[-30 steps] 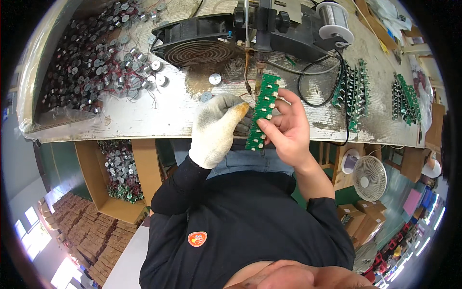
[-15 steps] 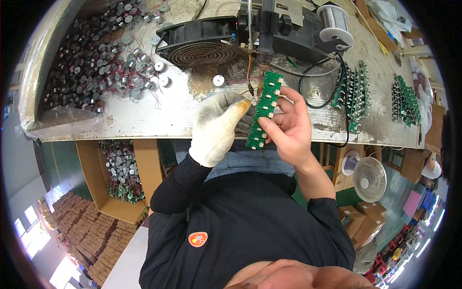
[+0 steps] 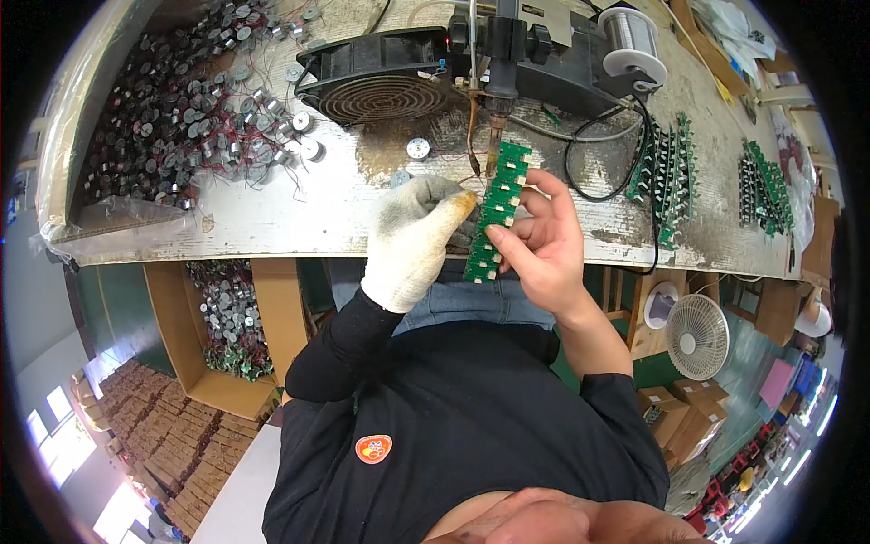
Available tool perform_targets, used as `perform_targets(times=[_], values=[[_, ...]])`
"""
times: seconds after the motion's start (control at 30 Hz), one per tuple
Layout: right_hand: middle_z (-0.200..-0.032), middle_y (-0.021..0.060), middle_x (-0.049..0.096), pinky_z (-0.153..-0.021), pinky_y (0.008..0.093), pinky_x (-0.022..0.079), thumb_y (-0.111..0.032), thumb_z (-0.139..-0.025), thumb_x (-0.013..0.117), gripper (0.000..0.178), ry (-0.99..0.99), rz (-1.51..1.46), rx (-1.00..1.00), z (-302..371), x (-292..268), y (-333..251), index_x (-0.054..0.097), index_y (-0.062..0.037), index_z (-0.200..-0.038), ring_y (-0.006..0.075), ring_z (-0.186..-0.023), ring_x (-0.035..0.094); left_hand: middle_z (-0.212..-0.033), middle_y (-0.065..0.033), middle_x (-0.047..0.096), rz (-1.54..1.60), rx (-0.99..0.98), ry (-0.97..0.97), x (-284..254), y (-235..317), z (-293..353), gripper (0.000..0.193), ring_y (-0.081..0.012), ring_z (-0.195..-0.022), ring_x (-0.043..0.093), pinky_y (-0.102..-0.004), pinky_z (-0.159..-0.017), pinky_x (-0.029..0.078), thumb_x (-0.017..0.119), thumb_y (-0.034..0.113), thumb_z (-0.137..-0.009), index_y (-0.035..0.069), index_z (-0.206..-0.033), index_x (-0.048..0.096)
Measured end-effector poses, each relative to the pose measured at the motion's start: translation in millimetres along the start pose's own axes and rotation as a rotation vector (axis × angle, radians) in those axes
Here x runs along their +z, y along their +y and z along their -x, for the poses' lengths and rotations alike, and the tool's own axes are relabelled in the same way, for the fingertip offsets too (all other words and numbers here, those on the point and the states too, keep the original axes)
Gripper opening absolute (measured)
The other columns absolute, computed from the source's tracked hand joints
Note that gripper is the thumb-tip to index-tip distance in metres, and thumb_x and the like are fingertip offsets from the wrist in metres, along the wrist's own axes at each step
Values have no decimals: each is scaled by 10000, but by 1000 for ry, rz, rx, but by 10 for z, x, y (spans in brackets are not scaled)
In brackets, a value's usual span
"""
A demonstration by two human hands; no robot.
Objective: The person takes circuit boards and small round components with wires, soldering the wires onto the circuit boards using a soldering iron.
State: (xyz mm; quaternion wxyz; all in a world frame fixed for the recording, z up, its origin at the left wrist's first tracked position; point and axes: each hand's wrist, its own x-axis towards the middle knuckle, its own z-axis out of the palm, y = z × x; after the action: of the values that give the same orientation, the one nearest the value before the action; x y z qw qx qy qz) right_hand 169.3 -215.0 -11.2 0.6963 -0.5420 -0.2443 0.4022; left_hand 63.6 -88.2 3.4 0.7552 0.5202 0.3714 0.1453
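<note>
A long green circuit board strip [image 3: 498, 207] with small white connectors is tilted upright over the table's front edge. My bare right hand [image 3: 544, 245] grips its right edge between thumb and fingers. My left hand [image 3: 410, 238], in a white glove with a stained thumb tip, is closed in a pinch beside the board's left edge; what it pinches is hidden. Just beyond the board's far end is the soldering iron tip [image 3: 495, 150], with a thin solder feed tube [image 3: 472, 136] beside it. A small round motor [image 3: 418, 148] lies past my left hand, with thin red wires nearby.
A black fan [image 3: 381, 91] stands behind my left hand. A solder wire spool [image 3: 632, 41] sits at the back right. Several motors with wires [image 3: 208, 127] are heaped at the left. More green board strips [image 3: 671, 181] lie at right, near a looping black cable [image 3: 566, 168].
The board strip has shifted slightly toward me, its far end lower. My left hand has edged right and nearer. A grey disc beyond the glove now shows more, and the motor has shifted slightly.
</note>
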Motion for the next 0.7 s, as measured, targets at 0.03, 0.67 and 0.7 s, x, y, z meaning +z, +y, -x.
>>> perform_targets(times=[0.03, 0.67, 0.7], values=[[-1084, 127, 554, -512, 187, 436, 74, -838, 598, 577, -1, -1, 0, -2, 1, -1, 284, -11, -1315, 81, -653, 576, -783, -43, 634, 0, 0, 1, -1, 1, -2, 179, -77, -704, 574, -223, -619, 454, 606, 141, -882, -32, -919, 630], [-1094, 133, 551, -527, 188, 448, 72, -838, 599, 585, -13, 6, 8, -30, -4, -69, 278, -10, -1320, 88, -666, 586, -735, -36, 619, 12, 37, -20, 38, 82, -56, 157, -74, -660, 569, -230, -566, 464, 643, 126, -832, -31, -841, 634], [-1093, 134, 550, -524, 188, 448, 73, -837, 598, 586, -15, 4, 8, -30, -8, -68, 277, -10, -1320, 88, -664, 586, -735, -34, 618, -39, 73, -28, 34, 76, -62, 157, -74, -659, 569, -231, -561, 465, 646, 127, -832, -29, -840, 634]])
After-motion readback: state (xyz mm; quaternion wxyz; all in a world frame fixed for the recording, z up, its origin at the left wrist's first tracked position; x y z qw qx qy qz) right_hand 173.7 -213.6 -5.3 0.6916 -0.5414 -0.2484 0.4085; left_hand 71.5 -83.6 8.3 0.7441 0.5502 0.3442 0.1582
